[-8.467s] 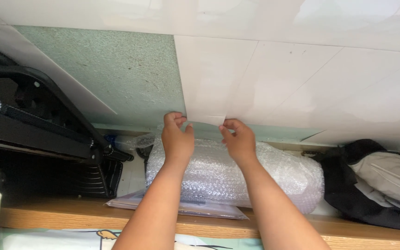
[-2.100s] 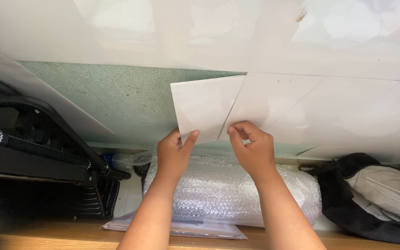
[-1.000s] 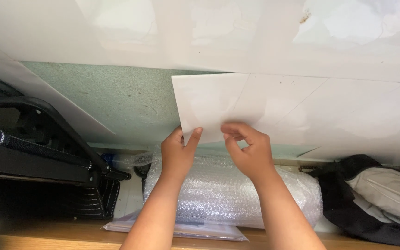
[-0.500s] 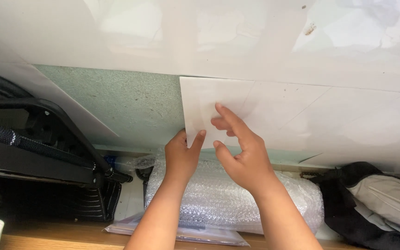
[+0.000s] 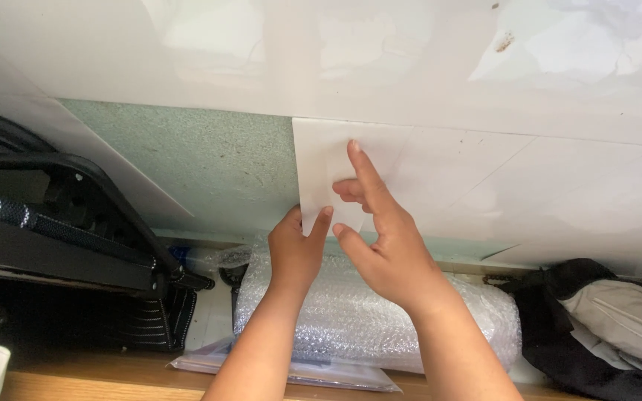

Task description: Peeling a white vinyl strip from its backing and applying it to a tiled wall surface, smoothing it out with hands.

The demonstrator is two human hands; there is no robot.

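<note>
Head view, looking at a wall partly covered with white sheets. At centre, the left hand pinches the lower left corner of a white sheet, thumb over its front face, fingers curled behind. The right hand, spread open with the index finger extended toward 12 o'clock, presses flat on the same sheet and grips nothing. The sheet lies against the wall, its left edge bordering a bare patch of speckled green wall at 10 o'clock. At 6 o'clock, under both forearms, lies a bubble-wrapped roll upon a flat clear plastic sleeve. At 9 o'clock stands a black folded frame, cut off by the left edge; its kind cannot be determined. At 4 o'clock lies a black and grey bag, partly out of frame.
</note>
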